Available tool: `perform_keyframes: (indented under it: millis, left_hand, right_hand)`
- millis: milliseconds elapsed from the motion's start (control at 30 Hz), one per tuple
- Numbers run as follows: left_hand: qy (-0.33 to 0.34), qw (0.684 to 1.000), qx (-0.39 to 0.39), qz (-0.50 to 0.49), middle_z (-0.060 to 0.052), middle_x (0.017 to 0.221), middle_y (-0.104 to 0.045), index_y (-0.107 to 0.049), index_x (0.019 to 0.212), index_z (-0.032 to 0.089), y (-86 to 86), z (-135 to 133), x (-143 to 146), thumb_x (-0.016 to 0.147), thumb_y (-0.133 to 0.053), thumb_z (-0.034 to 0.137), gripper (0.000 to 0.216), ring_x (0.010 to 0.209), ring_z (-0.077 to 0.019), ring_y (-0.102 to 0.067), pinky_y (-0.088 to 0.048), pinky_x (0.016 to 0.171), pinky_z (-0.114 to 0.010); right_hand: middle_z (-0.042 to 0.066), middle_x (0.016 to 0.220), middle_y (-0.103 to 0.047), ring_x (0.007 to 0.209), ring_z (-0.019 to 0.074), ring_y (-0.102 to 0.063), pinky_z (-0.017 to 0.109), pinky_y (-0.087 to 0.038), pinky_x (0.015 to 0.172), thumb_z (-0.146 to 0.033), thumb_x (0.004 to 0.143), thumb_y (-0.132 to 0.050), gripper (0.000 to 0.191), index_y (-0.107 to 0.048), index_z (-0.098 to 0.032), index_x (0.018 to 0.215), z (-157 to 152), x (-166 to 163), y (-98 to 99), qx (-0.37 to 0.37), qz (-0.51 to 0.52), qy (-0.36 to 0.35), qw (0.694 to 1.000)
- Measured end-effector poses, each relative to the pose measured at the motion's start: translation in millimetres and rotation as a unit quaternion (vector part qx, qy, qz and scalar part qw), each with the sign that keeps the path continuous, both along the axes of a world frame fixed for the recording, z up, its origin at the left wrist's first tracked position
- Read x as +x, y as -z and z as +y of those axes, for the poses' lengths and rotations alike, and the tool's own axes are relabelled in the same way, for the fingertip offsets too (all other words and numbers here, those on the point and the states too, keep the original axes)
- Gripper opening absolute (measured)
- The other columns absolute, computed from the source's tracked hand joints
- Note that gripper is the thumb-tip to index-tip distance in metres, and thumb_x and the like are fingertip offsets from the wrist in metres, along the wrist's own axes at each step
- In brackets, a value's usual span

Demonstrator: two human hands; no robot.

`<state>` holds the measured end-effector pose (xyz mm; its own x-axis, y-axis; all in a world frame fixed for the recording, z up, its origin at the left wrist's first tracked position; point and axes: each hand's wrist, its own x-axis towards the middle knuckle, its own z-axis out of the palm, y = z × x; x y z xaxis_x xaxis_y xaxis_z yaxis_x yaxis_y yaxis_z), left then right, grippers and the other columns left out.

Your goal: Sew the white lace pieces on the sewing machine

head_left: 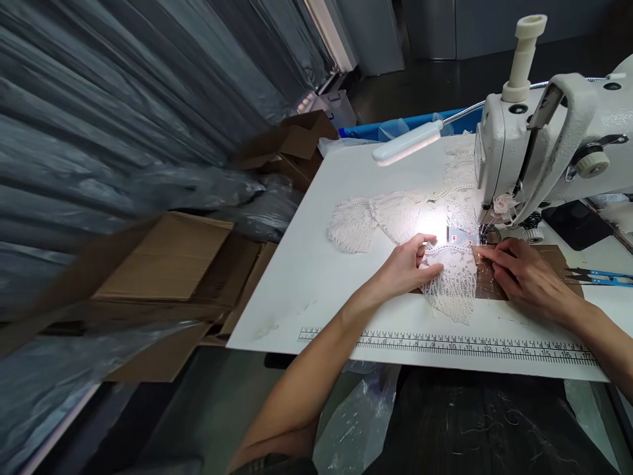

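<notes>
White openwork lace piece with a scalloped, fan-like body (451, 280) is laid flat at the front of the white enamelled sewing machine (514, 132), its upper edge just before the needle area. Its left edge is touched by the left hand (408, 264): thumb laid over the lace, index finger stretched along the top edge, other fingers bent; whether the lace is pinched cannot be told. The right hand (531, 277) is placed palm down, index finger extended toward the lace's upper right corner, remaining fingers partly curled; whether anything is gripped cannot be told. Under both lace and right hand, a flat brown sheet (558, 260) is seen on the white tabletop (297, 300). More white lace in joined fan shapes (395, 214) is spread behind the left hand and up along the machine's left side. The work spot is brightly lit, a slim white lamp on a flexible metal neck (408, 144) being set above the table. Blue-handled metal snips (608, 276) are placed right of the right hand. A black printed ruler scale (475, 346) is shown along the near edge. Opened brown cardboard boxes (163, 257) are located left of the table.
</notes>
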<state>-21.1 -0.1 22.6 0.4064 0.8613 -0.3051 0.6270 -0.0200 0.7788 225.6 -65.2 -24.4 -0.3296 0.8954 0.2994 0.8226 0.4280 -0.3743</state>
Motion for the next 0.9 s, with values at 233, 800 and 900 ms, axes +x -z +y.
perform_keyframes:
  millis: [233, 800, 900]
  left_hand:
    - [0.015, 0.999, 0.036, 0.01, 0.006, 0.07, -0.039, -0.052, 0.133, 0.013, 3.9, -2, -1, 0.083, -0.065, 0.025, 0.053, 0.061, -0.0121, -0.044, -0.032, 0.055, -0.027]
    - [0.021, 0.999, 0.007, -0.031, 0.005, 0.071, -0.047, -0.049, 0.137, 0.01, 3.8, 6, -12, 0.087, -0.063, 0.027, 0.055, 0.058, -0.0103, -0.049, -0.036, 0.053, -0.025]
    - [0.018, 0.999, 0.009, -0.03, 0.005, 0.071, -0.048, -0.049, 0.139, 0.009, 4.6, 6, -11, 0.085, -0.065, 0.026, 0.059, 0.059, -0.0101, -0.05, -0.036, 0.053, -0.025]
  right_hand:
    - [0.01, 0.11, -0.064, 0.106, 0.0266, -0.061, 0.047, -0.051, 0.086, -0.022, 0.099, -0.042, 0.037, -0.072, -0.029, 0.119, -10, 0, -0.2, 0.024, -0.009, -0.084, 0.996]
    - [0.01, 0.107, -0.064, 0.097, 0.0244, -0.063, 0.042, -0.052, 0.08, -0.019, 0.095, -0.048, 0.037, -0.074, -0.031, 0.117, -7, 1, -0.1, 0.033, -0.045, -0.074, 0.996]
    - [0.009, 0.106, -0.063, 0.096, 0.0241, -0.063, 0.042, -0.052, 0.079, -0.019, 0.095, -0.047, 0.036, -0.073, -0.031, 0.117, -7, 0, 0.6, 0.036, -0.043, -0.07, 0.996]
